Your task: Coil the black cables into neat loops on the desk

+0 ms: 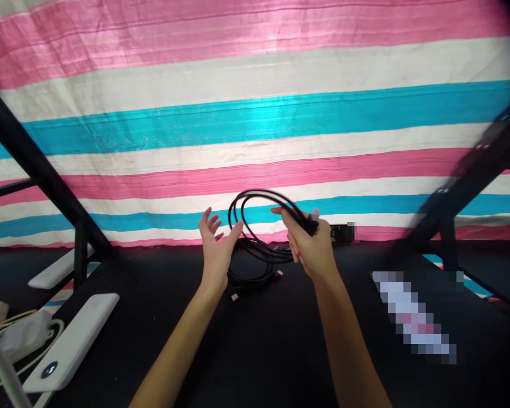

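Note:
Loops of a black cable (263, 195) rise from my right hand (309, 241), whose fingers are wrapped round the gathered strands. A pale tip sticks up beside the thumb of that hand. To the left of the loops, my left hand (218, 249) is open with fingers spread and the palm turned towards the cable. Below, between the hands, more black cable coils (255, 280) lie on the black table (272, 345). Two plug ends (234, 296) show there, one near my left wrist. I cannot tell whether these coils belong to the held cable.
A white power bank (76, 340) lies at the left, near a white power strip (21, 334) with cords. Another white slab (57, 269) is farther back. A blurred flat item (416, 317) lies at right. Black frame bars (46, 164) flank a striped sheet (255, 124).

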